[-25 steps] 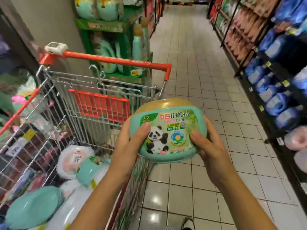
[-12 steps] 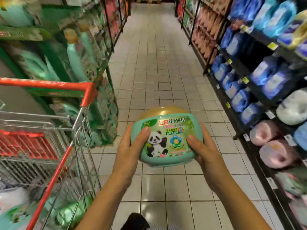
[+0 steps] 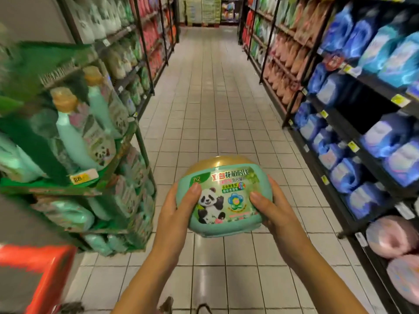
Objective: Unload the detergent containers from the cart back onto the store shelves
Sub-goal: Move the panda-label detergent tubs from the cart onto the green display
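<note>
Holding one tub mid-aisle between left hand and right hand, fingers clamped on its sides. Clear of cart, not yet on shelves. Placement outstanding; cart contents out of view.

Pale tiled floor, yellow price tag, blue packs

Tub between left hand, right hand

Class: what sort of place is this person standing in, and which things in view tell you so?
A supermarket aisle, probably laundry goods: shelves of packaged products with price tags line both sides of a tiled floor, and a red cart sits lower left.
</note>
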`<state>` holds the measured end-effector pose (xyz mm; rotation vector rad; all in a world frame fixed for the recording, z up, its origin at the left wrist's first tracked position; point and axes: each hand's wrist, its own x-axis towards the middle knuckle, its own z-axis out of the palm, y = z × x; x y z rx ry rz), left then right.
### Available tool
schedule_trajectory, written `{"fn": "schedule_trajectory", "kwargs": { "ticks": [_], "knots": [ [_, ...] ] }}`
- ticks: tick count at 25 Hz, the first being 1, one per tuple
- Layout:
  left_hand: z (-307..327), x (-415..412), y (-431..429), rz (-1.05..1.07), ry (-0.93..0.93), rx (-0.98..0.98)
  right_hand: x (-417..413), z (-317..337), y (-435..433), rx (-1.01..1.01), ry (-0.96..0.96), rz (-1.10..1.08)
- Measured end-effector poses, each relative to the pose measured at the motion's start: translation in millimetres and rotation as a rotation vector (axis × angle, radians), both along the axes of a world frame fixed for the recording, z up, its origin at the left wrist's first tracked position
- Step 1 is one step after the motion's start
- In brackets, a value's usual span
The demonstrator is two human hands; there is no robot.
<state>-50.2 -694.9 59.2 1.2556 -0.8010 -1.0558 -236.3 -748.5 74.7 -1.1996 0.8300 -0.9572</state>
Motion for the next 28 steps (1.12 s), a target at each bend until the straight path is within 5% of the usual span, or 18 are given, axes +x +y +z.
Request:
{"fn": "schedule_trajectory", "kwargs": {
  "ticks": [15, 28],
  "knots": [
    [5, 163, -220, 0.491, 0.079, -0.033, 214, -2, -305, -0.038, -0.024, 0.47],
    [100, 336, -302, 1.006, -0.323, -0.165, 486, 72, -453, -0.234, -0.292, 1.098]
  ]
}}
